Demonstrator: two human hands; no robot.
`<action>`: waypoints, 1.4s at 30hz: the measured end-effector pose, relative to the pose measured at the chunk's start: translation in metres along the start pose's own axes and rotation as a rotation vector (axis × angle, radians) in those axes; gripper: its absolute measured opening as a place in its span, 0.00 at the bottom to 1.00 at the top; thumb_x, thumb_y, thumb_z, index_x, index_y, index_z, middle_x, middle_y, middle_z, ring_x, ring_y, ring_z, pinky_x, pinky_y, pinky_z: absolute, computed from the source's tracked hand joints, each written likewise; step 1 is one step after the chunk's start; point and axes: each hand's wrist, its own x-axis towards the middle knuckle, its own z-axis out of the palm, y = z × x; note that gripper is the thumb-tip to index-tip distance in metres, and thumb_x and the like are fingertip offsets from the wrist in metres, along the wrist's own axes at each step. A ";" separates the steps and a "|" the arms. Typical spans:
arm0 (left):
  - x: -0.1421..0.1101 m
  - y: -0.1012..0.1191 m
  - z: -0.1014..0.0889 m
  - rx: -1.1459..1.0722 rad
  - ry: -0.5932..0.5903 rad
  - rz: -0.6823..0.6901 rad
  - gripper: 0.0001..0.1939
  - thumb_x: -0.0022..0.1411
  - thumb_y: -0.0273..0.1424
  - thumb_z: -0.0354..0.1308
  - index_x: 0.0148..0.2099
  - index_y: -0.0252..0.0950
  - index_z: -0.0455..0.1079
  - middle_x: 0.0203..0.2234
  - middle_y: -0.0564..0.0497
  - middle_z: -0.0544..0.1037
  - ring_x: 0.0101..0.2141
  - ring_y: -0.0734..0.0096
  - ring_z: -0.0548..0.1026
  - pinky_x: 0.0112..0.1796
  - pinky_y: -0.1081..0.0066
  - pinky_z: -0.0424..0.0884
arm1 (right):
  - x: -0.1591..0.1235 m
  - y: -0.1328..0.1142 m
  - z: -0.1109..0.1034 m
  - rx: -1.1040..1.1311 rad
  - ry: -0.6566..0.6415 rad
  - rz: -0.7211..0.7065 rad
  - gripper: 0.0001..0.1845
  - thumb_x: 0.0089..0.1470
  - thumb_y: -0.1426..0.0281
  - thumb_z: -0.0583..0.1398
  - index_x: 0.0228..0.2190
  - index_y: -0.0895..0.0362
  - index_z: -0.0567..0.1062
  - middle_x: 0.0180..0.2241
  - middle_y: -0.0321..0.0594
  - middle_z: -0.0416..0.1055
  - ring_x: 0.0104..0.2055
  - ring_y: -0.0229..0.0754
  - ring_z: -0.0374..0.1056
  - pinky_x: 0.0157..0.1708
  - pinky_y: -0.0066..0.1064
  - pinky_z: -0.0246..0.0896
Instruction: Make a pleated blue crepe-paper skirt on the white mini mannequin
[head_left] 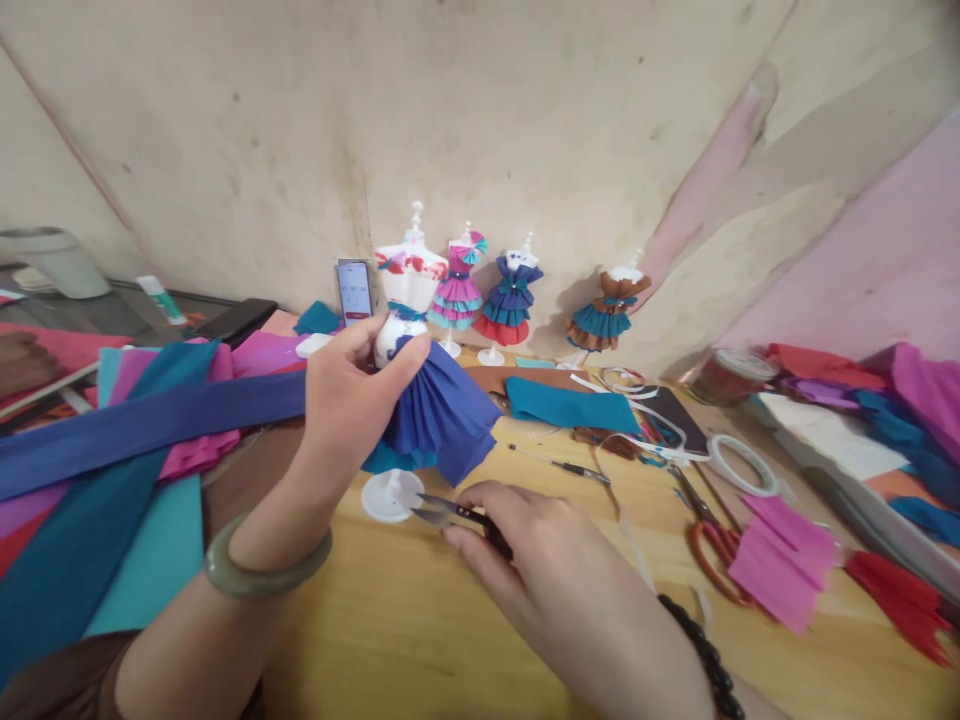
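My left hand [356, 390] is closed around the waist and hip of a small white mannequin [409, 290] on a round white base. Its thumb presses pleated blue crepe paper [442, 410] against the figure, and teal paper [405, 458] shows beneath. The blue strip also runs off to the left behind my wrist. Small black-handled scissors [457, 510] are in my right hand [525, 550], their blades parted slightly beside the mannequin's base. The blades do not touch the blue paper.
Three dressed mannequins [514, 290] stand along the wall, near a propped phone [355, 290]. Crepe paper strips [157, 430] are heaped at the left. Orange-handled scissors [712, 545], a roll of tape [744, 465], a craft knife [577, 467] and pink paper [787, 560] lie at the right.
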 end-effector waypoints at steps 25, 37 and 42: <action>0.006 -0.022 0.010 -0.615 -0.006 -0.309 0.16 0.49 0.40 0.72 0.34 0.34 0.77 0.29 0.53 0.78 0.31 0.71 0.74 0.34 0.73 0.68 | 0.025 0.029 0.042 0.330 -0.453 -0.226 0.06 0.54 0.65 0.66 0.29 0.52 0.85 0.22 0.33 0.77 0.23 0.35 0.66 0.24 0.25 0.56; 0.010 -0.037 0.009 -0.706 -0.184 -0.475 0.18 0.49 0.43 0.73 0.31 0.33 0.76 0.26 0.52 0.78 0.28 0.72 0.74 0.33 0.73 0.69 | 0.027 0.044 0.033 0.318 -0.498 -0.230 0.22 0.43 0.79 0.71 0.41 0.46 0.85 0.39 0.35 0.83 0.42 0.45 0.78 0.43 0.27 0.68; 0.002 -0.031 0.009 -0.504 -0.387 -0.213 0.18 0.54 0.44 0.70 0.39 0.35 0.77 0.32 0.52 0.79 0.34 0.69 0.74 0.37 0.72 0.68 | 0.010 0.044 -0.016 0.472 -0.495 -0.352 0.10 0.55 0.64 0.67 0.39 0.49 0.85 0.33 0.39 0.82 0.34 0.42 0.76 0.34 0.28 0.68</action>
